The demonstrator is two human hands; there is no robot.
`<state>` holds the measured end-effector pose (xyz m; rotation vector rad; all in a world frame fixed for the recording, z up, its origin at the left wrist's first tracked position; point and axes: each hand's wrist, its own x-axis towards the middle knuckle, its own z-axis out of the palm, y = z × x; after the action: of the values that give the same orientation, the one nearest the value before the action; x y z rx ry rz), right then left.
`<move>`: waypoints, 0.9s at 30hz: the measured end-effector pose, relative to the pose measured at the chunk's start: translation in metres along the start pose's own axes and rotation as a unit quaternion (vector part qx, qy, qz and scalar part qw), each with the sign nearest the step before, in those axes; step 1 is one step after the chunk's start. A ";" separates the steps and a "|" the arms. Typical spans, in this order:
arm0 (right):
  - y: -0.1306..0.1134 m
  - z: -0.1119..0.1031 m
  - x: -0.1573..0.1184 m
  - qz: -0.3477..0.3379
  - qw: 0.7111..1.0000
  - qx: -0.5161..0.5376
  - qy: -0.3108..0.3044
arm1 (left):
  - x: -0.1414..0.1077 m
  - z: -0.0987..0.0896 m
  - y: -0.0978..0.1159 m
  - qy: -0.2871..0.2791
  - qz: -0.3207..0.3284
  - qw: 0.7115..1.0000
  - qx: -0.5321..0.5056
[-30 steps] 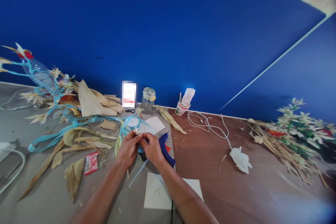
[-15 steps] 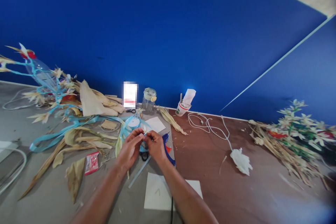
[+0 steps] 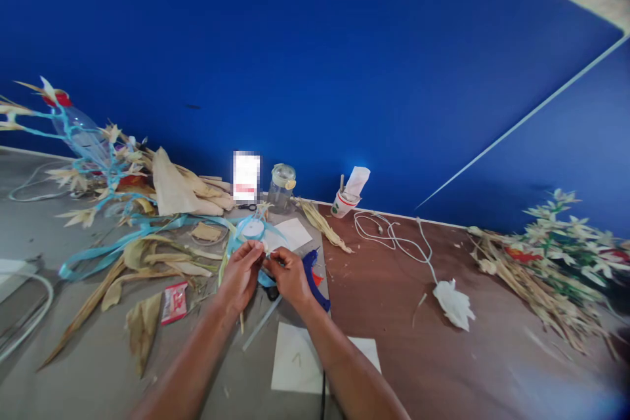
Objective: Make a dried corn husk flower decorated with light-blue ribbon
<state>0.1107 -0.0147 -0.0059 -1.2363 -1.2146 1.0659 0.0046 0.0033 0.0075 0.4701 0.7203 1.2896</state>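
Note:
My left hand [image 3: 241, 275] and my right hand [image 3: 290, 274] are closed in pinches, close together above the table's middle. Between their fingertips is something small and pale, too small to name. Just behind them stands a roll of light blue ribbon [image 3: 252, 230]. To the right of my right hand lies a blue glue gun [image 3: 313, 279] with an orange part. Black scissor handles [image 3: 270, 292] show partly under my hands. A translucent stick [image 3: 262, 323] lies in front of them.
Dry husks [image 3: 172, 187], blue ribbon [image 3: 93, 262] and a red packet [image 3: 174, 303] lie left. Behind are a lidded jar [image 3: 282, 187] and a cup [image 3: 343, 203]. White cable [image 3: 388, 230], crumpled tissue [image 3: 453, 304] and flowers [image 3: 566, 236] are right. White paper [image 3: 295, 367] lies in front.
My fingertips have moved slightly apart, with my left hand a little lower and to the left. The whole view has shifted slightly.

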 end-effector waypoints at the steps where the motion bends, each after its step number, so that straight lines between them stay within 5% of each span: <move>1: 0.000 0.000 0.000 0.002 1.000 0.006 0.002 | 0.000 0.000 0.000 -0.001 -0.002 1.000 -0.002; 15: 0.005 -0.004 0.006 0.016 0.997 0.072 0.002 | 0.000 -0.003 -0.008 -0.020 -0.032 0.999 -0.032; 27: -0.011 -0.013 0.012 0.069 0.977 0.191 0.063 | -0.002 -0.005 -0.019 -0.068 0.015 0.985 0.157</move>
<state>0.1239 -0.0049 0.0067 -1.0795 -0.7888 1.2357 0.0142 -0.0036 -0.0089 0.8202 0.8082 1.1638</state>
